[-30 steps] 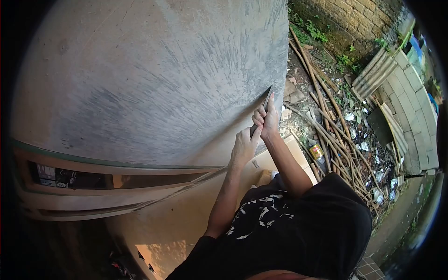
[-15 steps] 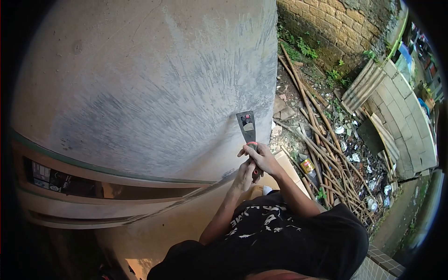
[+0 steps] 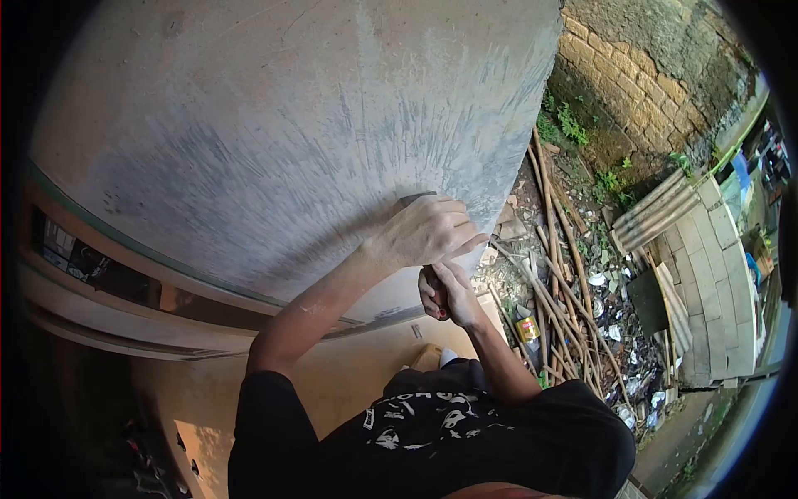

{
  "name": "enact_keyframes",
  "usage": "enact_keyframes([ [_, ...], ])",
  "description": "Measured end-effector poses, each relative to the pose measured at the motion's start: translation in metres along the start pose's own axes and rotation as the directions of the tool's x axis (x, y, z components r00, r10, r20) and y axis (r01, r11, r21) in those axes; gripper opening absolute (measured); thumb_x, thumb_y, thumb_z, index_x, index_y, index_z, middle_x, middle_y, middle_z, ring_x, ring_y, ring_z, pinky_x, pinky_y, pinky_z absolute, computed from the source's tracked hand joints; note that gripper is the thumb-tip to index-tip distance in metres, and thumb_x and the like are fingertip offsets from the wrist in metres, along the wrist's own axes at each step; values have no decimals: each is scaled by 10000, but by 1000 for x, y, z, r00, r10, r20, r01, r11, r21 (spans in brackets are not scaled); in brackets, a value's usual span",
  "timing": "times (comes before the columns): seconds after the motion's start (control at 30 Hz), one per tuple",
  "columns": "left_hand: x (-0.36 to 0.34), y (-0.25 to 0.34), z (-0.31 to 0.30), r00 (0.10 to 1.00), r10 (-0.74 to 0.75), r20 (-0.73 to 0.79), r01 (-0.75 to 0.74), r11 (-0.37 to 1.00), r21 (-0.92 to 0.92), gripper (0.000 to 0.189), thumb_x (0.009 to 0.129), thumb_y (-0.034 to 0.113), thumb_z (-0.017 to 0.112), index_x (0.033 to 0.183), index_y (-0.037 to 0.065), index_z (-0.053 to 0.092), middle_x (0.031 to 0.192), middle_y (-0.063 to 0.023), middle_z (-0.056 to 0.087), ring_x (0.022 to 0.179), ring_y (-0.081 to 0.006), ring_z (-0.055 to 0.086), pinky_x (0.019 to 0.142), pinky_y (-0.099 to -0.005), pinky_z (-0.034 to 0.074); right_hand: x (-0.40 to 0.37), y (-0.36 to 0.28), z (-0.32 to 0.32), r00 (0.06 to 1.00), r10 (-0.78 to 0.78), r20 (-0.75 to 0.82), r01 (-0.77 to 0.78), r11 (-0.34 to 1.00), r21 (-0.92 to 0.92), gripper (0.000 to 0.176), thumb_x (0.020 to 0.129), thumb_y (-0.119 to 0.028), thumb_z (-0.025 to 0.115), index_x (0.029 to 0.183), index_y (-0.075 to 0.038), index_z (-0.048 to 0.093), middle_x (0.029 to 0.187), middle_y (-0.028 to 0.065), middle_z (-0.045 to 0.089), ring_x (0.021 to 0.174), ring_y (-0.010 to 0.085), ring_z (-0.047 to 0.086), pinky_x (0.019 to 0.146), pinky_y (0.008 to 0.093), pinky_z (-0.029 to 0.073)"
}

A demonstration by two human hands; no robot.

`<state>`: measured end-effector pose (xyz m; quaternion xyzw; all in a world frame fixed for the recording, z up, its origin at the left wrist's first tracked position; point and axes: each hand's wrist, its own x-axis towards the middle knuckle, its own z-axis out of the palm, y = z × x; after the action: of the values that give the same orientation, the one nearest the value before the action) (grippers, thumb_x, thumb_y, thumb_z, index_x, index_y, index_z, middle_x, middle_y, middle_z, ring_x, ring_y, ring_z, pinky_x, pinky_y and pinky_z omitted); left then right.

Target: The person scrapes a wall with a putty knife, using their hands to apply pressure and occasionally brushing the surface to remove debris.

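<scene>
A scraper (image 3: 440, 309) with a black and red handle is held against the scratched, grey-streaked wall (image 3: 274, 175). My right hand (image 3: 457, 291) is closed round its handle. My left hand (image 3: 426, 231) lies across the wide metal blade, fingers bent and pressed close together. Only a dark edge of the blade shows above my left knuckles; the rest of it is hidden under that hand. Pale dust coats both hands.
At the left, a green-edged window frame (image 3: 166, 270) borders the wall. Beyond the wall's right edge lie bamboo poles (image 3: 557, 274), litter and a yellow package (image 3: 528, 329). A block wall (image 3: 715, 291) and corrugated sheets (image 3: 652, 212) stand farther right.
My left hand has left the handle and moved up over the blade, its elbow swinging out left. My right hand still grips the handle. The view has shifted slightly.
</scene>
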<state>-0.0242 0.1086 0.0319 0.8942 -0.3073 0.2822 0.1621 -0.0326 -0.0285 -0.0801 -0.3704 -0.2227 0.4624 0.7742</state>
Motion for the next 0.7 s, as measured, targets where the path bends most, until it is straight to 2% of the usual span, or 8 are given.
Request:
enact_keyframes([
  [0.07, 3, -23, 25, 967, 183, 176, -206, 970, 125, 439, 897, 335, 588, 544, 74, 589, 472, -81, 538, 510, -242, 599, 500, -341, 487, -1, -6, 8, 1000, 12, -10, -12, 997, 81, 381, 1013, -347, 394, 1090, 15, 482, 626, 7, 410, 411, 94, 402, 350, 207, 313],
  [0.1, 4, -22, 24, 968, 178, 175, -202, 971, 127, 439, 897, 335, 588, 544, 74, 589, 472, -81, 538, 510, -242, 599, 500, -341, 487, 0, -3, 6, 1000, 17, -8, -16, 997, 80, 381, 1013, -347, 394, 1090, 15, 482, 626, 7, 410, 411, 94, 402, 350, 207, 313],
  [0.17, 4, -20, 23, 788, 31, 615, -250, 929, 272, 552, 906, 426, 536, 484, 72, 578, 435, -87, 521, 438, -254, 582, 451, -359, 484, 0, 4, 0, 1000, 9, -26, -5, 989, 148, 463, 1004, -347, 401, 1244, 48, 434, 648, 28, 414, 392, 101, 362, 334, 220, 297],
  [0.23, 3, -20, 24, 825, 54, 563, -242, 934, 264, 589, 896, 446, 538, 440, 73, 553, 409, -96, 505, 405, -257, 557, 431, -364, 469, -7, 1, 3, 999, 7, -39, 2, 972, 234, 466, 1004, -341, 401, 1284, 30, 423, 667, 37, 432, 385, 104, 356, 339, 219, 304],
  [0.37, -1, -26, 31, 885, 138, 445, -282, 919, 276, 601, 878, 446, 562, 409, 71, 534, 376, -94, 478, 355, -253, 515, 390, -360, 437, -14, 7, 1, 999, -14, -30, 16, 999, 50, 419, 1022, -329, 359, 1266, -4, 460, 659, 23, 432, 392, 76, 342, 346, 211, 262],
  [0.43, -1, -26, 31, 883, 138, 449, -278, 924, 263, 591, 875, 435, 569, 410, 73, 534, 371, -86, 472, 347, -244, 505, 380, -353, 427, -14, 6, 5, 986, -72, -151, 55, 992, -111, 393, 1028, -325, 353, 1205, -4, 495, 623, 1, 406, 395, 57, 314, 352, 202, 235],
  [0.57, 5, -29, 27, 842, 218, 494, -380, 889, 255, 563, 874, 396, 584, 415, 75, 534, 352, -62, 452, 328, -217, 480, 364, -336, 404, -14, 2, 13, 974, -82, -212, 51, 987, -150, 340, 1022, -295, 400, 1119, 8, 521, 563, -27, 356, 403, 51, 288, 360, 201, 227],
  [0.7, 3, -28, 26, 859, 232, 457, -353, 915, 198, 549, 876, 376, 586, 418, 77, 535, 346, -48, 442, 312, -208, 457, 357, -333, 391, -14, 5, 15, 967, -94, -235, 67, 990, -122, 325, 1019, -291, 412, 1051, 4, 545, 554, -31, 355, 420, 47, 297, 366, 203, 227],
])
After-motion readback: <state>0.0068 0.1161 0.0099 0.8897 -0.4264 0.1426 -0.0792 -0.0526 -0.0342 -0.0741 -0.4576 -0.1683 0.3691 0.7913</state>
